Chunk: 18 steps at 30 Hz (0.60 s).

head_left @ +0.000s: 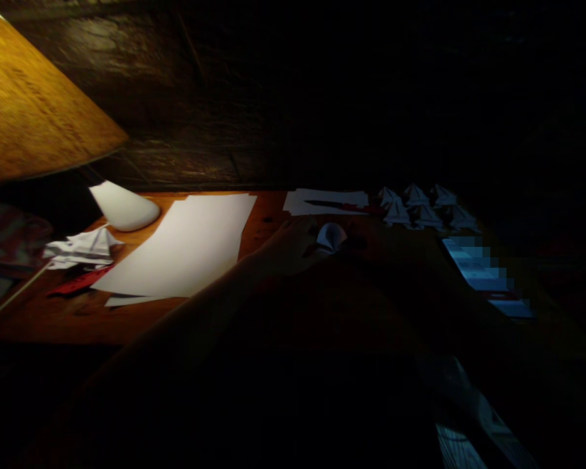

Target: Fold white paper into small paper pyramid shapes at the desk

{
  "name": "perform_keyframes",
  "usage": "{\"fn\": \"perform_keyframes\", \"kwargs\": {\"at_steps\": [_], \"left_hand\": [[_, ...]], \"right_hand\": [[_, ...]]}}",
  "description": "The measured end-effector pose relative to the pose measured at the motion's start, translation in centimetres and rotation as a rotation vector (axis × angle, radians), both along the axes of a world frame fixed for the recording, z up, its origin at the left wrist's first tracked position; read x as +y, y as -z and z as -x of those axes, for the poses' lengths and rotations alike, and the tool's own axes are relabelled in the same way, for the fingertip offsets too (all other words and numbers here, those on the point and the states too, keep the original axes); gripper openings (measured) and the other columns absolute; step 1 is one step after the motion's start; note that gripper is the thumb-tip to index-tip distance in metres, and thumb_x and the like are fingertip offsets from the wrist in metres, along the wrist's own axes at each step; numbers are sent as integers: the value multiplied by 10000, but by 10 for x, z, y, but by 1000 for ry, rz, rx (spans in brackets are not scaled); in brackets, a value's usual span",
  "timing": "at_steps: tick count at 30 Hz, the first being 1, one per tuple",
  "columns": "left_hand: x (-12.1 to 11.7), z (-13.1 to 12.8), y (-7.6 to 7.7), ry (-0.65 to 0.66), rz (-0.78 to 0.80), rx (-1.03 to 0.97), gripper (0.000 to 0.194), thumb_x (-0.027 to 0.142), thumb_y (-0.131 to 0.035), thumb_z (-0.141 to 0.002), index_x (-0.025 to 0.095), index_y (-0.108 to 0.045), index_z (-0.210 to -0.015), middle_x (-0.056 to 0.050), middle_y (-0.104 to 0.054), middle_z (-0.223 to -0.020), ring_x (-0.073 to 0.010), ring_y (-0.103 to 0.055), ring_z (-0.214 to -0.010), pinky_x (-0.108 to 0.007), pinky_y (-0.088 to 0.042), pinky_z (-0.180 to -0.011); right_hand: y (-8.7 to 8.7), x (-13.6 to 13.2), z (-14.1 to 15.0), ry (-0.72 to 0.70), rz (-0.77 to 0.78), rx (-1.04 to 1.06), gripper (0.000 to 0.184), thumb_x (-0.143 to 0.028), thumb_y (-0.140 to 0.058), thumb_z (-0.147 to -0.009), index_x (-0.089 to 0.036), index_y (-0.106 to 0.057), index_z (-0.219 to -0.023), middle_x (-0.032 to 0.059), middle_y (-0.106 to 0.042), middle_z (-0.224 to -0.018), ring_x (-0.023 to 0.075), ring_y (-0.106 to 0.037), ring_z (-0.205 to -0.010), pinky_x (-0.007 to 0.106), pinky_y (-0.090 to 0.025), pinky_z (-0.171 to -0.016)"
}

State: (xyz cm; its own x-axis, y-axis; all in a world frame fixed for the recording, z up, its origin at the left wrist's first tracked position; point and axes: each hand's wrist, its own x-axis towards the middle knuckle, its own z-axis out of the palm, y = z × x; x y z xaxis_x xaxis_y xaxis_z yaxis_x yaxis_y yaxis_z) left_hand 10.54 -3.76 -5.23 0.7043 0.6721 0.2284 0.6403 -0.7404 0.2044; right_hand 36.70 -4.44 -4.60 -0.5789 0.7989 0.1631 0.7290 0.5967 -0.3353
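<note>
A small piece of folded white paper [331,237] stands out pale in the dark middle of the table, its upper part curved like a fan. My left hand [295,240] grips it from the left, fingers bent around its edge. On the other side my right hand [364,240] closes on the paper's right edge; deep shadow hides most of its fingers. Just behind the hands lies a knife [342,205] with a dark blade and red handle, resting on a stack of white paper pieces [297,200].
Several folded paper figures [424,215] stand in rows at the back right. Near them glows a phone-like screen [483,273]. Larger white sheets [185,241] lie left, beside crumpled folded paper [85,249], a red object [81,281] and a lit lamp [124,205] with its cord.
</note>
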Motion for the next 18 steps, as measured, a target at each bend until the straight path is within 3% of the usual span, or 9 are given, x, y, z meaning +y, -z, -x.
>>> {"fn": "perform_keyframes", "kwargs": {"at_steps": [3, 9, 12, 18], "left_hand": [[0, 1, -2, 20, 17, 12, 271, 428, -616, -950, 195, -727, -1036, -105, -563, -1162, -282, -524, -1096, -457, -460, -997], [9, 2, 3, -3, 68, -25, 179, 259, -569, -947, 169, -721, -923, -104, -553, -1176, -260, -532, -1080, -453, -456, -1005], [13, 3, 8, -10, 51, -46, 147, 259, -606, -937, 188, -726, -983, -91, -557, -1181, -253, -532, -1074, -443, -462, -996], [12, 2, 8, -8, -7, -9, 243, 387, -632, -962, 168, -734, -931, -112, -577, -1193, -271, -552, -1074, -446, -478, -978]], "right_hand": [[4, 5, -5, -54, 27, 7, 188, -281, -699, -884, -212, -769, -1044, 105, -675, -1204, 249, -635, -1022, 371, -504, -880], [19, 21, -10, -56, 86, 96, 309, -131, -622, -853, -212, -760, -1118, 92, -690, -1215, 245, -656, -1054, 383, -510, -931], [17, 20, -9, -71, 105, 106, 310, -90, -629, -815, -202, -765, -1071, 91, -701, -1190, 242, -661, -1050, 373, -513, -920], [6, 7, -5, 92, 143, 105, 334, -162, -663, -846, -224, -716, -1170, 77, -740, -1115, 221, -678, -894, 313, -504, -740]]}}
